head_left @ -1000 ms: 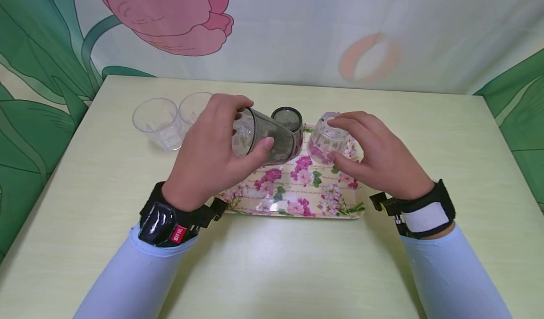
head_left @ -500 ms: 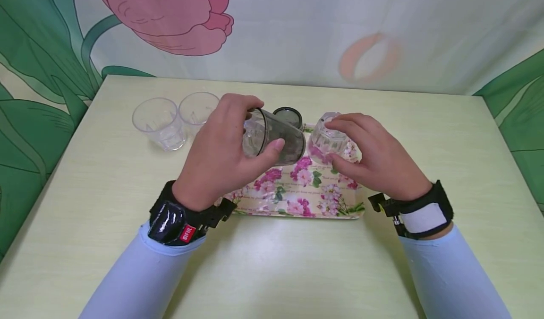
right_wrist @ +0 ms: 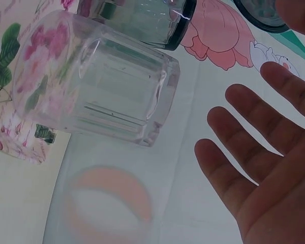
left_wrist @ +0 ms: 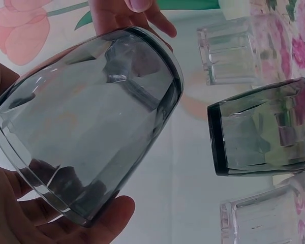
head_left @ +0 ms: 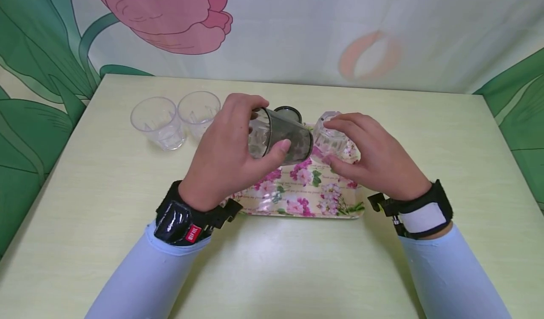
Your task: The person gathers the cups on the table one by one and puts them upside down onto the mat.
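Observation:
My left hand (head_left: 227, 156) grips a smoky grey drinking glass (head_left: 291, 137), tilted nearly on its side above the floral tray (head_left: 297, 205). Its base points right and its rim lies toward my palm. Behind it, a second grey glass (left_wrist: 264, 129) stands upside down on the tray, partly hidden in the head view. My right hand (head_left: 374, 156) has its fingers spread beside an upside-down clear glass (head_left: 326, 137) at the tray's right. A gap separates those fingers from the clear glass (right_wrist: 117, 86) in the right wrist view. Another clear glass (left_wrist: 264, 218) on the tray shows in the left wrist view.
Two clear glasses stand upright on the table at the back left, one glass (head_left: 159, 123) beside the other glass (head_left: 199, 111). The pale table (head_left: 306, 271) ends at the back against a flower-printed curtain (head_left: 293, 30).
My left hand has moved right with the grey glass, bringing its base close to the clear glass and covering more of the other grey one. My right hand has barely moved.

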A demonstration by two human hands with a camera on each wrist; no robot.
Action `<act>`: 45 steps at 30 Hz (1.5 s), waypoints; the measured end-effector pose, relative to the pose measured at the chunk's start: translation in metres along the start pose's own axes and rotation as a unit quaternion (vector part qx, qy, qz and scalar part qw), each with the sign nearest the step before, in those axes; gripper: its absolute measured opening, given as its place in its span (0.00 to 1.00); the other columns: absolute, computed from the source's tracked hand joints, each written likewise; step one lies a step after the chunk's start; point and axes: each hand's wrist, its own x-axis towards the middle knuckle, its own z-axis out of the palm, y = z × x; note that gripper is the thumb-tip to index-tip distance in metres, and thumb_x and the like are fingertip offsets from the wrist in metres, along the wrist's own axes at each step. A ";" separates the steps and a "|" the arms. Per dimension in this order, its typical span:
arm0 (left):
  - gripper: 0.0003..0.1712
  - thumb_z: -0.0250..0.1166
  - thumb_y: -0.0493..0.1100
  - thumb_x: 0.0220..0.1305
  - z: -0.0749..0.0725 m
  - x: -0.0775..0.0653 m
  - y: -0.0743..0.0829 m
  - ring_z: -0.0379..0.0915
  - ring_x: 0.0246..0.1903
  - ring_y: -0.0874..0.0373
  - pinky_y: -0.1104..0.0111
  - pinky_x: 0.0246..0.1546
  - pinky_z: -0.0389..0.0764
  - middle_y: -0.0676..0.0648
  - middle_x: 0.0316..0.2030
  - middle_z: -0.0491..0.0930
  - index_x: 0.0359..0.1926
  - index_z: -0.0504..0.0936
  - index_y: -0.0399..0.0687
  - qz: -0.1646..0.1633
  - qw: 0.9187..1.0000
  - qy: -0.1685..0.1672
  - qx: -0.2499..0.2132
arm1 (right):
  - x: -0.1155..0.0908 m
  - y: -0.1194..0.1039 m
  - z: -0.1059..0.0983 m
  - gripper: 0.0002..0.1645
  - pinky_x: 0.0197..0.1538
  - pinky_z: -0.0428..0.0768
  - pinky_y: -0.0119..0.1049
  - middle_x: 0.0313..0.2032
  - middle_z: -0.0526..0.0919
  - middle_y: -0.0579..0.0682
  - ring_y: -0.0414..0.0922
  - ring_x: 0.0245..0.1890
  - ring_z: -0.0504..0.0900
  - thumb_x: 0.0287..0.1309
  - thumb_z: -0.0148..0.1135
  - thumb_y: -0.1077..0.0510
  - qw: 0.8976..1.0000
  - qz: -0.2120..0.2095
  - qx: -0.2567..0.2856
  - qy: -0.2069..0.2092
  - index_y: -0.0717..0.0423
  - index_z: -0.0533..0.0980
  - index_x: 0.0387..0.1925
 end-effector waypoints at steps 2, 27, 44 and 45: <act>0.37 0.61 0.62 0.60 0.001 0.000 0.000 0.69 0.43 0.52 0.63 0.42 0.76 0.39 0.52 0.74 0.58 0.71 0.37 0.001 1.000 -0.001 -0.001 | 0.000 0.000 0.000 0.35 0.64 0.74 0.50 0.59 0.76 0.54 0.51 0.62 0.73 0.54 0.73 0.51 1.000 0.001 0.000 -0.002 0.58 0.74 0.62; 0.38 0.66 0.59 0.58 0.009 -0.003 0.000 0.68 0.48 0.52 0.63 0.47 0.78 0.39 0.51 0.71 0.58 0.67 0.37 0.014 0.999 -0.003 -0.041 | 0.000 -0.007 -0.001 0.40 0.66 0.72 0.50 0.61 0.76 0.55 0.52 0.64 0.73 0.51 0.75 0.48 1.000 -0.013 0.003 0.002 0.58 0.72 0.63; 0.38 0.67 0.59 0.57 0.016 -0.004 0.002 0.67 0.54 0.49 0.59 0.53 0.77 0.39 0.51 0.71 0.56 0.67 0.35 0.049 0.997 0.004 -0.054 | 0.001 -0.008 0.002 0.42 0.65 0.73 0.48 0.59 0.77 0.55 0.51 0.62 0.74 0.49 0.75 0.49 0.999 -0.030 0.009 0.009 0.59 0.72 0.63; 0.38 0.67 0.59 0.57 0.017 -0.004 0.003 0.67 0.54 0.49 0.59 0.53 0.77 0.39 0.51 0.71 0.56 0.67 0.35 0.049 0.997 0.004 -0.053 | 0.001 -0.009 0.002 0.42 0.65 0.73 0.48 0.59 0.77 0.55 0.51 0.62 0.74 0.49 0.75 0.49 0.999 -0.030 0.009 0.008 0.59 0.72 0.64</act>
